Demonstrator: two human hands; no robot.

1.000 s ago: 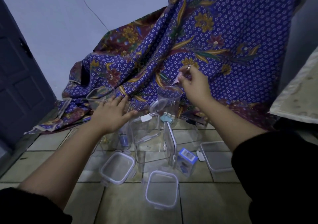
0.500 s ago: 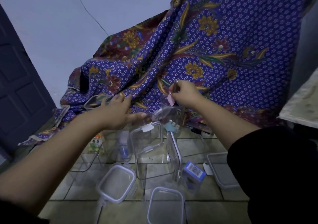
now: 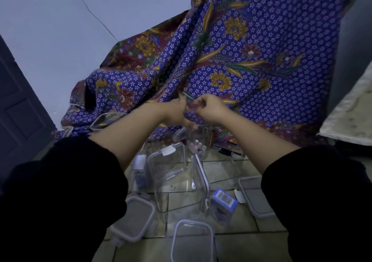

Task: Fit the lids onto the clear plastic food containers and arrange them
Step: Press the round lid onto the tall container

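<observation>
Reaching over clear containers [image 3: 173,181] and three lids [image 3: 134,219] on the floor [image 3: 237,247], both hands [image 3: 175,112] [image 3: 209,108] meet before a batik cloth [image 3: 251,56]; finger grip unclear.

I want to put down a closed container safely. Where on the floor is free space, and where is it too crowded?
Bare tiles lie near the camera, right of the nearest lid. Another free tile strip sits behind the right lid. The middle is crowded: open container, blue-labelled box, left lid.

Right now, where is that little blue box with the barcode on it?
In the head view the blue box sits on the tiled floor, low and right of centre, between the tall clear container and a lid to its right.
</observation>
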